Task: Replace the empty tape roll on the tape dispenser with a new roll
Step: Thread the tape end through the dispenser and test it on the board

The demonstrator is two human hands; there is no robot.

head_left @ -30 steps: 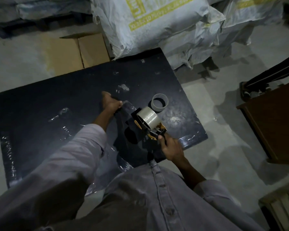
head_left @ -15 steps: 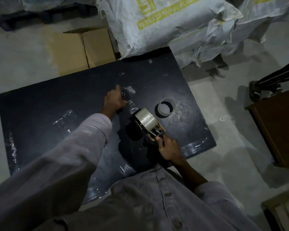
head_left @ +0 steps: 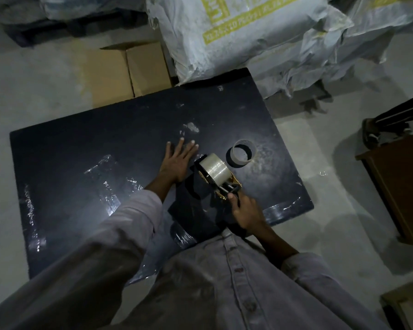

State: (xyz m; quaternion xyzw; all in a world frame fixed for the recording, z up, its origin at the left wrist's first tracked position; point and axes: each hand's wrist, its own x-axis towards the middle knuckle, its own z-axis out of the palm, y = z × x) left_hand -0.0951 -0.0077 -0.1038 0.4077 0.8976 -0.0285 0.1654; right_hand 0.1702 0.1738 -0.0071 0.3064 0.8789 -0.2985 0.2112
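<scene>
A tape dispenser (head_left: 227, 188) with orange-yellow metal parts carries a full roll of clear tape (head_left: 215, 168). My right hand (head_left: 247, 210) grips its handle just above the black table (head_left: 81, 144). My left hand (head_left: 178, 160) lies flat on the table with fingers spread, just left of the roll. The empty cardboard core (head_left: 243, 153) stands on the table to the right of the roll, apart from both hands.
Strips of clear tape (head_left: 105, 177) are stuck on the table's left and near edges. Cardboard boxes (head_left: 126, 70) and large white sacks (head_left: 236, 32) crowd the table's far side. A brown wooden cabinet (head_left: 401, 186) stands to the right on the concrete floor.
My left hand let go of the tape end, moved forward and flattened on the table with fingers spread. The dispenser in my right hand stayed about where it was.
</scene>
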